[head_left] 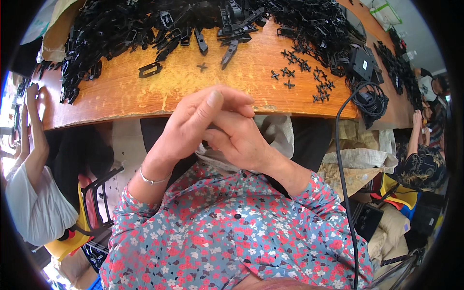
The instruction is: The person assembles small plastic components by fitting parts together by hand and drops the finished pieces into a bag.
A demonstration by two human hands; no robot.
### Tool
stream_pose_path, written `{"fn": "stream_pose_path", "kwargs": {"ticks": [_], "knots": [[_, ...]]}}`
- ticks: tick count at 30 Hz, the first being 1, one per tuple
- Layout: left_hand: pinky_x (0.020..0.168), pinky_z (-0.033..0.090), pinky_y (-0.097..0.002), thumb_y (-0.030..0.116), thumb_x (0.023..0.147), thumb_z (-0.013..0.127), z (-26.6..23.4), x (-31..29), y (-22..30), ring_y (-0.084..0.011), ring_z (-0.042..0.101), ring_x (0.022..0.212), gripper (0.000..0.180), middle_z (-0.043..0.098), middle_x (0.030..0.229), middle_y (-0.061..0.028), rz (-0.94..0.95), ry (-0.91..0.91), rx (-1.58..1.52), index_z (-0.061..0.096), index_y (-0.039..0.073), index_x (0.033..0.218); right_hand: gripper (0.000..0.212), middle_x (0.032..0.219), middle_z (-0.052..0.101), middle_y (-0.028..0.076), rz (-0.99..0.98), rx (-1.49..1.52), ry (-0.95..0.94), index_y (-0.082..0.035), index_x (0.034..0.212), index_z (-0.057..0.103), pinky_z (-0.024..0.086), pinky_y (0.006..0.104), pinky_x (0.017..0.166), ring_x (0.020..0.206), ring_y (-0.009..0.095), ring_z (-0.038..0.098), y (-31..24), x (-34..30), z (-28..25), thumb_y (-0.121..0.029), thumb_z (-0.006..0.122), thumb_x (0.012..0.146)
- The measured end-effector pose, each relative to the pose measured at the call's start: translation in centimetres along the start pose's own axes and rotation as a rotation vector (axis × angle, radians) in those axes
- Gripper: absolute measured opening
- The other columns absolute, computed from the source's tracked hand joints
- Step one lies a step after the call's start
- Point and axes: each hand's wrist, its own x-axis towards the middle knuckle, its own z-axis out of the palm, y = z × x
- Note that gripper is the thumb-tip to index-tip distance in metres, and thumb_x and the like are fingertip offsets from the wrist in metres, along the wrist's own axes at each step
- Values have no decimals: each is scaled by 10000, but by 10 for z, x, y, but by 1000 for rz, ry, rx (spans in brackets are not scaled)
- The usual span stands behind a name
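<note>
Just in front of the table's near edge, my two hands are clasped together. My left hand (189,116) lies over the top, its thumb raised and its fingers bent across my right hand (237,137). The right thumb presses against the left palm, while the other right fingers are mostly hidden. No object shows between them. On the wooden table (121,92) beyond lie a black rectangular plastic frame (150,70), a single black cross-shaped piece (202,67) and a long black clip-like part (229,54).
A large heap of black plastic parts (116,36) covers the table's far side. Several small black crosses (289,84) lie to the right, near a black box (362,64) and coiled cable (371,102). Co-workers sit at left (41,203) and right (420,164).
</note>
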Motion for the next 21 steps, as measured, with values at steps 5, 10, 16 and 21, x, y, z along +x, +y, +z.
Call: {"fn": "stream_pose_path", "kwargs": {"ticks": [5,10,16,21], "knots": [[1000,509,-365,263,1131,422,11,-8,-8,-250,677,1108,410,717,1131,-151,145,-51,220,688,-43,1193,171,886,711,129,-237,-136,52,0,1072,686,553,421,765,869,339,711,-6,-8,-5,-15,700,902],[997,498,-378,350,1132,422,23,-18,-20,-273,669,1099,494,711,1125,-192,152,6,239,694,-63,1140,163,881,706,153,-127,-106,-37,-2,1054,684,547,429,765,852,362,706,-9,-18,-9,-29,710,895],[844,553,-283,219,1139,484,25,-24,-11,-141,687,910,325,736,972,-101,40,374,76,682,-38,1113,242,931,709,218,111,11,-105,4,1104,649,541,493,766,928,446,683,-21,-15,-6,-136,719,919],[816,542,-284,206,1135,493,15,-25,-5,-159,697,883,301,725,942,-107,133,455,292,668,-38,1113,243,870,709,210,71,195,-220,42,1110,620,549,455,685,783,392,718,-38,-18,-19,-113,704,943]]}}
